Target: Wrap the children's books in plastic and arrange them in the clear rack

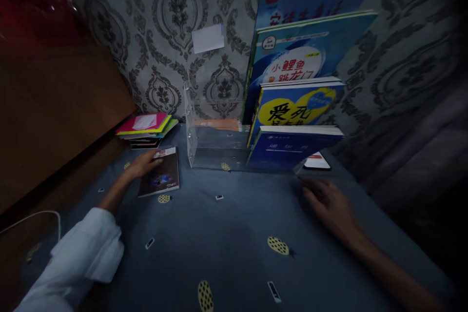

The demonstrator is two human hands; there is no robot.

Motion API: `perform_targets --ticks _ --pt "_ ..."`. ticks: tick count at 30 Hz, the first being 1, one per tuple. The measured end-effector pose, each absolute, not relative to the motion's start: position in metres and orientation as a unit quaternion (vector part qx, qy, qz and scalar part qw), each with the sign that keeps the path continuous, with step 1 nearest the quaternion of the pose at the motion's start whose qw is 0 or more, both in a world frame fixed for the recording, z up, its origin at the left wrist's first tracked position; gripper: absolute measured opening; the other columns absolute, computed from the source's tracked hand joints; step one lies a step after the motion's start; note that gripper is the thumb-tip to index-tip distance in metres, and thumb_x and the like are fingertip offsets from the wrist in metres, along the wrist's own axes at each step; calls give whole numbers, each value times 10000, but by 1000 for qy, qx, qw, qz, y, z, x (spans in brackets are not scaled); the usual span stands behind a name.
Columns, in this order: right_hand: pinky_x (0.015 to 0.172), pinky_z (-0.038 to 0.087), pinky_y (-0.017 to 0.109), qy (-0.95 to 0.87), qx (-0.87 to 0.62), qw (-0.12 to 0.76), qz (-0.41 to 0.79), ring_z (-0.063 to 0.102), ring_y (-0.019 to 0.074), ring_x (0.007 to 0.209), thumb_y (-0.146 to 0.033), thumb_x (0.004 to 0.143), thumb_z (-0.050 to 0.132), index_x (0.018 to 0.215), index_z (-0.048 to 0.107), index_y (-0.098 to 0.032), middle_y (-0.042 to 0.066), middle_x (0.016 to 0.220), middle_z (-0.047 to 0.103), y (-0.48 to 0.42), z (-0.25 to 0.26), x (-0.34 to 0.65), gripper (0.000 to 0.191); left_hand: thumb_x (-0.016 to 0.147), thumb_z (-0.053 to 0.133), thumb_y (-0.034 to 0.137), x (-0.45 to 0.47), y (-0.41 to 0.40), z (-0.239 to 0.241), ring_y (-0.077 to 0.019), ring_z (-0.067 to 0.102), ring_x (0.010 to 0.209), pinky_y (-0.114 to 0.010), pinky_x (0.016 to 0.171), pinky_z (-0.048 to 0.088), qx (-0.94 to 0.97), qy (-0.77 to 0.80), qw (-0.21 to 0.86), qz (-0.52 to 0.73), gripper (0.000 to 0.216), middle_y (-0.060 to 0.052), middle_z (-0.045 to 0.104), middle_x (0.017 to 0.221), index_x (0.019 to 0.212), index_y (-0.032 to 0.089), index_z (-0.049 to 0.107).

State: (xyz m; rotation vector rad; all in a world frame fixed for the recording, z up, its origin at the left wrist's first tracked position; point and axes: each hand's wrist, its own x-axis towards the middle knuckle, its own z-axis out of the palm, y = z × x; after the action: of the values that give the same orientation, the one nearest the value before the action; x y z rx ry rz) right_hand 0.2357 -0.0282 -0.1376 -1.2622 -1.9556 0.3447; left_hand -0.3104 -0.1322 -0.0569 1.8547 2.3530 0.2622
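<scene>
Resting a Left Hand on the Dark Paperback

From where I stand, the person's two hands are well apart across the desk (237, 253), which wears a blue-grey covering printed with spotted yellow pineapples. The left hand (142, 163), coming out of a loose white sleeve (87, 248), lies over the upper left part of a dark paperback (161, 180) with a small blue picture on its cover. That book lies flat, just left of a clear acrylic book rack (219, 157) and in front of a small stack of books (142, 124) topped in pink and yellow. I can't tell whether the fingers have closed on its edge.

The right hand (329, 201) is by the rack's front right corner, fingers bent; it's too dim there to say if it touches the rack or grips anything. Behind that corner a smartphone (316, 161) lies with its screen lit.

Toward the right of the rack, books lean in tiers: a navy book (292, 152) in front, then a blue book with a yellow patch (298, 107), a teal picture book (292, 58) and a tall blue book (307, 0) at the back. A white card (208, 39) shows against the damask wallpaper (179, 5). At far left, a white cable (47, 212) curves near the desk's side.
</scene>
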Motion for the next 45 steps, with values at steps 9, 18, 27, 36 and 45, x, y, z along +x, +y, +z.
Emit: perform_targets --ticks 9,18,27,36,45 --pt "708 597 441 -762 -514 369 139 692 285 827 -355 853 516 950 740 -251 93 937 701 -35 -131 232 265 1008 308 396 -322 -101 -103 -288 499 1386 -451 1155 360 582 809 -2 80 537 -180 569 1457 1409 120 535" --pt "702 580 444 -756 -523 367 146 661 264 755 -334 833 529 939 748 -241 89 906 676 -37 -130 229 261 998 308 377 -296 -141 -109 -264 511 1356 -432 1171 346 622 777 -16 92 547 -139 596 1436 1432 124 524" --pt "729 573 418 -769 -521 345 135 659 246 761 -296 856 545 991 761 -204 92 929 669 -37 -130 230 271 990 341 431 -244 -180 -117 -272 468 1403 -479 1199 328 677 724 5 135 547 -94 597 1446 1426 172 546" --pt "723 561 381 -790 -495 346 111 653 234 755 -269 866 526 986 755 -187 104 951 686 -39 -130 230 271 1005 376 337 -156 -179 -143 -291 430 1432 -562 1195 328 682 665 41 301 446 -128 596 1428 1353 182 607" --pt "803 581 394 -850 -380 329 159 685 239 851 -262 944 478 1063 736 -194 99 981 693 -76 -118 205 292 907 413 138 -90 -142 -158 -256 428 1439 -536 1214 324 681 637 75 352 484 -142 542 1463 1370 177 548"
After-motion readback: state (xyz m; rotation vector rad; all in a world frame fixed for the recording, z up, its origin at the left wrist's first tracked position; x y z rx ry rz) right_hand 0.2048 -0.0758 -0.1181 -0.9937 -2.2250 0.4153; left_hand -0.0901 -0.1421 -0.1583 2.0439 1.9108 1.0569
